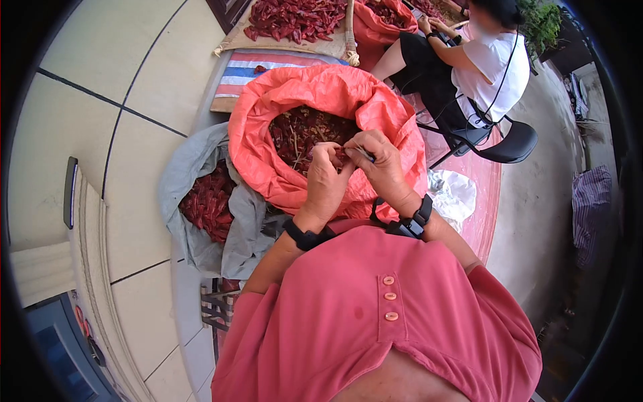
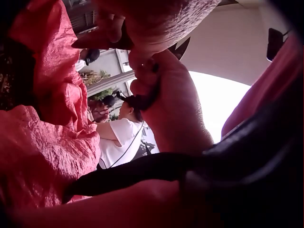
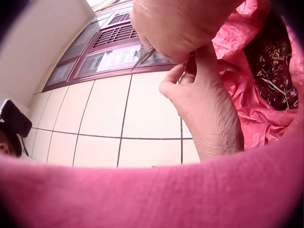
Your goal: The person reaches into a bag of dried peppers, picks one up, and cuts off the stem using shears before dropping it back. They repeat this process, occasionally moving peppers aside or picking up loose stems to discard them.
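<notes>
My left hand (image 1: 327, 181) and right hand (image 1: 383, 167) meet above the near side of an open red sack (image 1: 261, 174) of dried chillies (image 1: 301, 134). Between the left thumb and fingers is a dark red chilli (image 3: 191, 64), pinched close to the right fingertips. A small pointed metal tool (image 3: 144, 57) juts from the right hand (image 3: 175, 28) in the right wrist view; its grip is hidden inside the curled fingers. In the left wrist view, a pointed dark red piece (image 2: 102, 42) shows beside the left hand (image 2: 161, 23), and the right hand (image 2: 175, 104) is below.
Left of the red sack, a grey sack (image 1: 175, 164) holds red chillies (image 1: 211, 201). Beyond lie a striped cloth (image 1: 231, 77) and a tray (image 1: 335, 48) heaped with chillies. A person in a white top (image 1: 492, 67) sits on a black folding chair (image 1: 512, 142) at the right.
</notes>
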